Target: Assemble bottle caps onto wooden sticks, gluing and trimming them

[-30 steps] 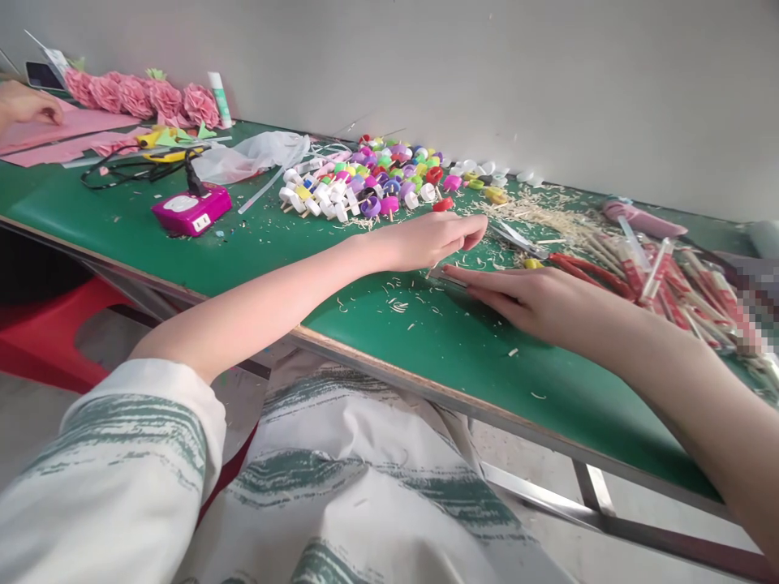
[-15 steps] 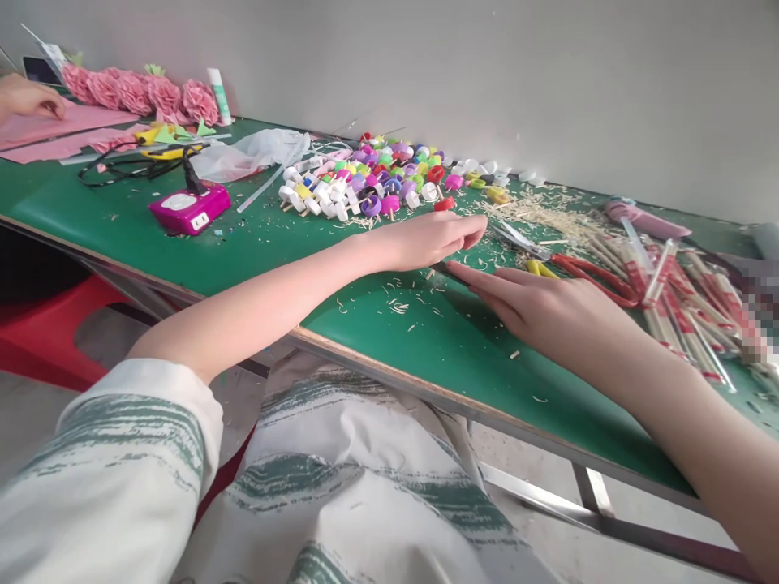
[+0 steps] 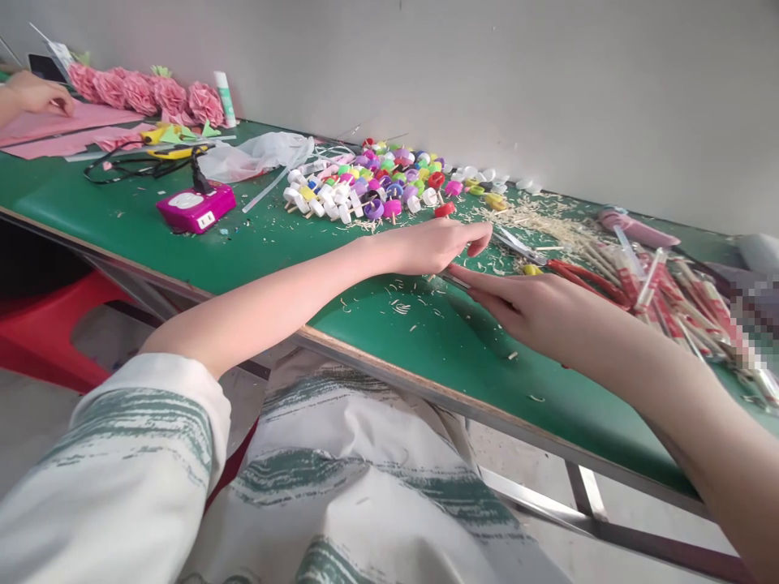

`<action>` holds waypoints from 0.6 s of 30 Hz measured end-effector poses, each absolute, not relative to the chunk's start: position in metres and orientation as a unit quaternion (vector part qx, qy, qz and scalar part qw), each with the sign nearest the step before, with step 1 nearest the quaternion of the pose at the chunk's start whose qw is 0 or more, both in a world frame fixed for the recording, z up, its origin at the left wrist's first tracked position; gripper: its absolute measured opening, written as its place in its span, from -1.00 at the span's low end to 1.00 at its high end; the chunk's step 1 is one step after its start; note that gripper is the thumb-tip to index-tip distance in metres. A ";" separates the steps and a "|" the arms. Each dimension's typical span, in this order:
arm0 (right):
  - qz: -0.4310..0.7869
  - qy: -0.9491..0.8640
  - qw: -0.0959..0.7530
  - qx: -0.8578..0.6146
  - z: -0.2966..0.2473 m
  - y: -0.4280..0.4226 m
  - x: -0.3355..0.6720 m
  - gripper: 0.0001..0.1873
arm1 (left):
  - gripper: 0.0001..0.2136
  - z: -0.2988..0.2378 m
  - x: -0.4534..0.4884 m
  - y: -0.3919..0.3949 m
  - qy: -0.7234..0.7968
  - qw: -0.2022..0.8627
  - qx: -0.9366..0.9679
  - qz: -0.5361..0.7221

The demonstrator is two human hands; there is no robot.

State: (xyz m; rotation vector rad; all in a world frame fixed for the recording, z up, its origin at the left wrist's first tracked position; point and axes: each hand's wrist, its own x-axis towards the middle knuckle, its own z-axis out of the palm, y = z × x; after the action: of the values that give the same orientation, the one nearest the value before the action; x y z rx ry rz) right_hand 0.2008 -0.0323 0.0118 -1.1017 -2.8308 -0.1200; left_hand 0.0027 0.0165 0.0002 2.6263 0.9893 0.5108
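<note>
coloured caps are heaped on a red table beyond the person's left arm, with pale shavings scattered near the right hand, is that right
Not quite: the table is green, not red, as the head view shows. The coloured caps are heaped beyond the left arm, with pale shavings scattered near the right hand.

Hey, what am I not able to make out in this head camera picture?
All in the head view:
What is under the left hand: hidden by the hand itself.
The thin flat object in the right hand: mostly covered by the fingers, so its type is unclear.
Whoever the co-worker's hand belongs to: cut off by the left edge.
What lies at the right edge beside the red-banded sticks: masked by pixelation.
</note>
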 end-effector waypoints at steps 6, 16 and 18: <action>-0.020 -0.923 0.022 -0.385 0.008 -0.033 0.200 -0.44 | -0.79 0.000 0.002 0.016 0.339 0.155 0.910 0.182; -0.078 -0.927 0.056 -0.364 -0.006 -0.034 0.208 -0.49 | -0.79 -0.004 -0.002 0.019 0.336 0.149 0.910 0.193; -0.129 -0.924 0.079 -0.351 -0.007 -0.034 0.210 -0.48 | -0.80 -0.006 -0.003 0.021 0.338 0.154 0.907 0.201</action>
State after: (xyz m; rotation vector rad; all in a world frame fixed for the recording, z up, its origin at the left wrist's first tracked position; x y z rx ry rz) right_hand 0.2103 -0.0339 -0.0074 -1.0515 -2.7660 -0.3859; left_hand -0.0028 0.0209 -0.0063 2.5985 0.9675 0.5756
